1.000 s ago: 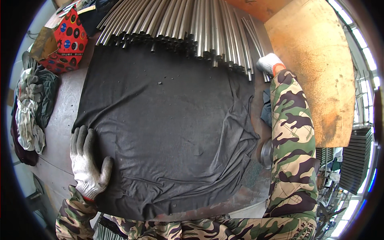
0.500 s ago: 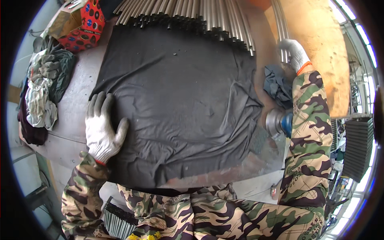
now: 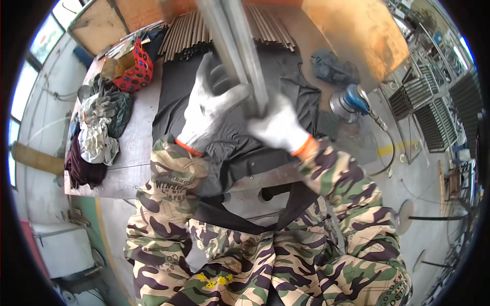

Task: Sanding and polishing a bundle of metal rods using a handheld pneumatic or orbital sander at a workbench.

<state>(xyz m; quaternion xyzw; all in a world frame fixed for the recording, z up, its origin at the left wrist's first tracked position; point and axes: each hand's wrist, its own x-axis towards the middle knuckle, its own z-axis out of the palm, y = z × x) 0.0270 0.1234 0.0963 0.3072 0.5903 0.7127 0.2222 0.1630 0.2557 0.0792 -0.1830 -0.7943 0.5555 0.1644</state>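
Observation:
Several metal tubes rise at a slant over the table, blurred by motion. Their lower ends are in my right hand, closed around them in a white glove with an orange cuff. My left hand, in a white glove with grey fingertips, is beside the tubes with its fingers apart. Its thumb reaches across to the tubes and appears to touch them. Beneath both hands lies a wrinkled black cloth. At its far edge, a row of tubes lies side by side, partly hidden behind the raised ones.
On the right are a dark rag and a blue power tool with a round disc, its hose trailing off the edge. A wooden board stands behind them. At left sit a red patterned box and piled cloths and gloves.
My right hand has brought the tubes from the far right to the middle, over the cloth. My left hand has lifted off the cloth and come to the tubes. The view has shifted.

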